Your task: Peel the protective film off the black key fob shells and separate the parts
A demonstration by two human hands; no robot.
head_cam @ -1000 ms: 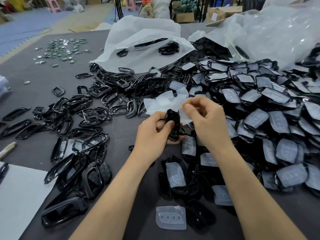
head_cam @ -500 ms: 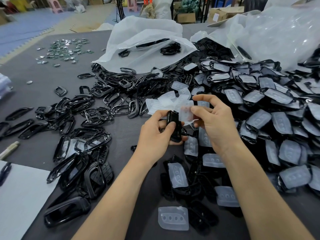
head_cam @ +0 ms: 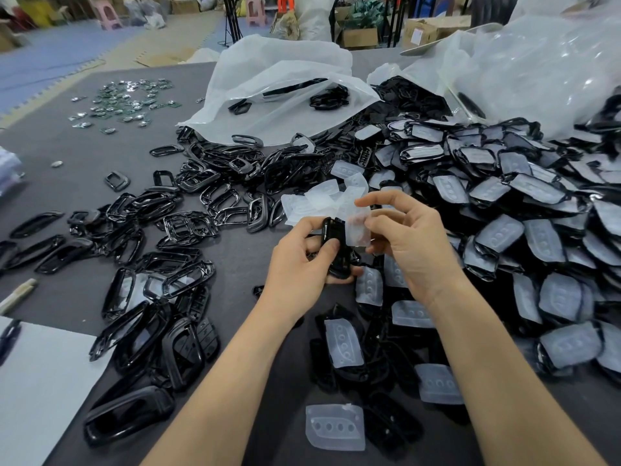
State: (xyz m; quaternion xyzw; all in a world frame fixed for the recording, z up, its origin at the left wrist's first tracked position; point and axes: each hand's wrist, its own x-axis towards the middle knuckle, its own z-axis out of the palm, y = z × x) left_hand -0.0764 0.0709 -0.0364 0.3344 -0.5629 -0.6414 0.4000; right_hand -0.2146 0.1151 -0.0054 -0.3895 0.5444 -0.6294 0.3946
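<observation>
A glossy black plastic key fob shell (head_cam: 333, 238) is held upright at the centre of the frame, gripped in the curled fingers and thumb of the left hand (head_cam: 299, 267). A translucent whitish piece of protective film (head_cam: 359, 227), just right of the shell and touching it, is pinched between the thumb and bent fingers of the right hand (head_cam: 415, 243). Both hands are held over a dark grey table (head_cam: 84, 156). Just behind them, a small heap of loose translucent film pieces (head_cam: 319, 200) is seen. The right side of the frame is filled by a large pile of black shells (head_cam: 504, 213) with film on them; bare black oval frames (head_cam: 168, 230) are spread across the left and centre. One flat film sheet with four button shapes (head_cam: 335, 427) lies alone at the bottom centre. A crumpled white plastic bag (head_cam: 279, 79) with a few black parts on it is set at the top centre, a clear plastic bag (head_cam: 544, 68) at the upper right. Small silvery-green parts (head_cam: 127, 102) are scattered at the upper left, and a white sheet (head_cam: 40, 381) is laid at the lower left corner.
</observation>
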